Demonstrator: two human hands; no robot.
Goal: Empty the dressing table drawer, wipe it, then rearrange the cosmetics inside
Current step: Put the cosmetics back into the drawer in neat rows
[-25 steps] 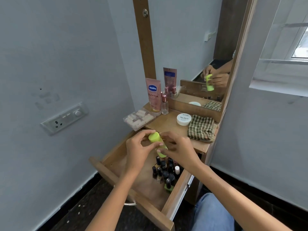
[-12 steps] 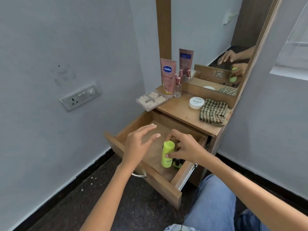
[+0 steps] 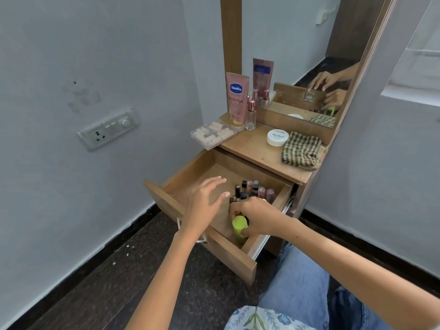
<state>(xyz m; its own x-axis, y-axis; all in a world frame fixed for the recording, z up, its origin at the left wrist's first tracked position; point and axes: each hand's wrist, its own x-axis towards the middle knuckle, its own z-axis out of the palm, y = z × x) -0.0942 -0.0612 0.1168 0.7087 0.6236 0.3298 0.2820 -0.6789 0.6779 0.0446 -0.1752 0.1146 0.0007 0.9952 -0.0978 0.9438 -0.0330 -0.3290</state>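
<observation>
Down in the near right corner of the drawer point(image 3: 190, 177), the green bottle point(image 3: 239, 225) is being stood upright by the right hand point(image 3: 258, 216), whose grip is pinched round its sides. A second ago that bottle was held up over the counter point(image 3: 257, 148) between both hands; half a second ago it was already lowered into the drawer, and now it is set deeper, tight against the near wall. The left hand point(image 3: 204, 201) has been let go of it and is hovering over the bare drawer floor, fingers spread, nothing held.

Just beyond the right hand, a cluster of polish bottles point(image 3: 254, 189) is packed along the right side. The left half of the drawer floor is bare wood.

On the counter, still out, are the Vaseline tube point(image 3: 237, 98), a small glass bottle point(image 3: 250, 115) beside it, a clear box point(image 3: 213, 134) at the left edge, a white tub point(image 3: 277, 137) and the checked cloth point(image 3: 301, 150) at the right.

Judged from all this, emptying and wiping look finished and restocking is under way. Whether the bottle's base is fully seated cannot be told; it is hidden by the drawer front. The counter items are presumably next to be returned.
</observation>
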